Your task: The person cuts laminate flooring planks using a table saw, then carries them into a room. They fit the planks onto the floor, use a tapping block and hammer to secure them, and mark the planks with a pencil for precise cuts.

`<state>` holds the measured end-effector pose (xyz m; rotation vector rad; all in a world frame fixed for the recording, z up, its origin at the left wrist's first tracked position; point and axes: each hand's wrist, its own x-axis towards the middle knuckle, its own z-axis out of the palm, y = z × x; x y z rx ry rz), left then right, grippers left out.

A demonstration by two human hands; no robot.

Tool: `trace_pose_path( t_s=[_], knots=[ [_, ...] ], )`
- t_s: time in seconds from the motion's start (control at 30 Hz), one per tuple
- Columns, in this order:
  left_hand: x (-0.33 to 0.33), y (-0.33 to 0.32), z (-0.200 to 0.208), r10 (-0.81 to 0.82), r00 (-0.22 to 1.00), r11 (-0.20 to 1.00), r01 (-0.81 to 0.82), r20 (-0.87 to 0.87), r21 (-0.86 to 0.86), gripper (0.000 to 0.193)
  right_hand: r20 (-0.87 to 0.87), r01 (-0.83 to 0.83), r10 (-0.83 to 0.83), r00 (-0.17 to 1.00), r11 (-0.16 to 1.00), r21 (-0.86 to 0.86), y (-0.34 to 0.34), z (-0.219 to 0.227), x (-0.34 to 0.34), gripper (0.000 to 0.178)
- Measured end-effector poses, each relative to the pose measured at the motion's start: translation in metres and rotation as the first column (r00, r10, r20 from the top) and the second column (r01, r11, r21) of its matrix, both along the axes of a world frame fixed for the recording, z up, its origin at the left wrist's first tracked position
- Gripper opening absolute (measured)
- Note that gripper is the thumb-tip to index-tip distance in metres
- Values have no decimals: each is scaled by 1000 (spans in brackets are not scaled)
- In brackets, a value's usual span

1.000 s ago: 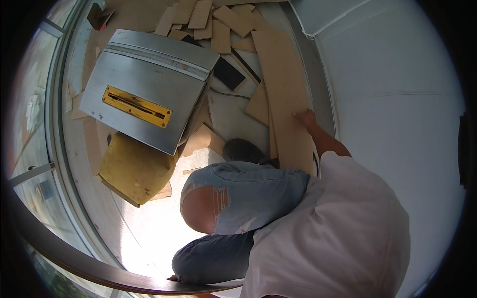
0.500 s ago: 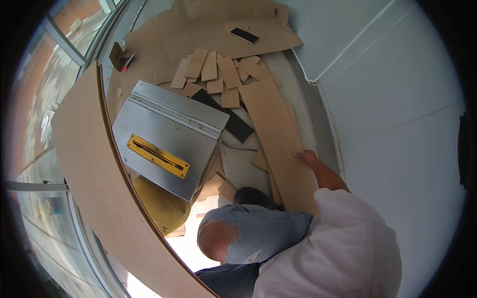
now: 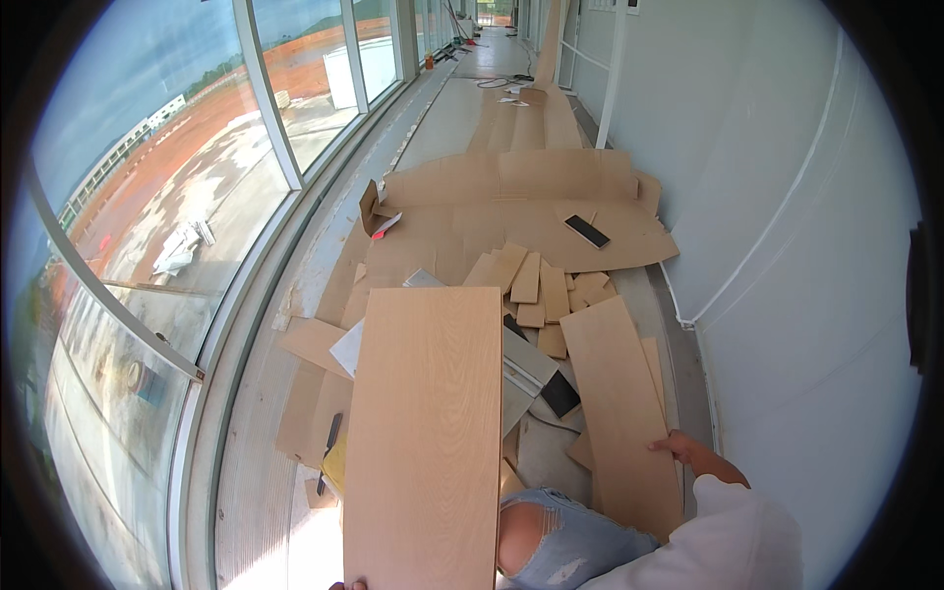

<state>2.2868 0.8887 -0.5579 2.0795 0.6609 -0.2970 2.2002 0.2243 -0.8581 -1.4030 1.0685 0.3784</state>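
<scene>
A long wood-grain plank (image 3: 423,423) rises in front of me and covers much of the table saw. Fingertips of my left hand (image 3: 350,586) show at the lower frame edge, closed on the plank's bottom left corner; the rest of that hand is out of sight. To the right, a second plank (image 3: 624,413) leans lengthwise near the wall. My right hand (image 3: 678,447) grips its right edge, thumb on the top face. Behind the first plank, a strip of the grey metal table saw (image 3: 528,374) is visible.
Several short wood offcuts (image 3: 526,280) are heaped beyond the saw. Cardboard sheets (image 3: 462,221) cover the floor ahead, with a dark flat piece (image 3: 587,231) on them. A glass window wall (image 3: 315,79) runs along the left, a pale wall (image 3: 787,246) along the right.
My view has lifted, showing the corridor ahead. The first plank has swung from the left to the middle, hiding most of the saw. My right hand stays on the second plank.
</scene>
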Motion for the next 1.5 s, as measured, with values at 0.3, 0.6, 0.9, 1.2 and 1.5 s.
trace_pose_path(
  t_s=[0.3,0.6,0.9,1.2,1.5],
  knots=[
    [5,44,-64,-97,994,983,87,-56,-163,52,75,-37,59,996,964,-265,62,77,27,53],
    [-105,156,-200,6,935,904,-157,-355,-398,84,-135,-324,295,946,872,-368,89,218,0,62],
    [-85,62,88,46,881,943,-194,-472,-271,69,-650,-682,299,699,551,-480,57,491,-43,57],
    [-232,-28,310,167,652,829,-499,-740,-252,75,-578,-863,658,483,247,-440,65,637,-8,47],
    [-417,-119,309,510,451,296,-891,-732,-343,63,-394,-923,918,38,-118,-365,167,634,76,51]
  ],
)
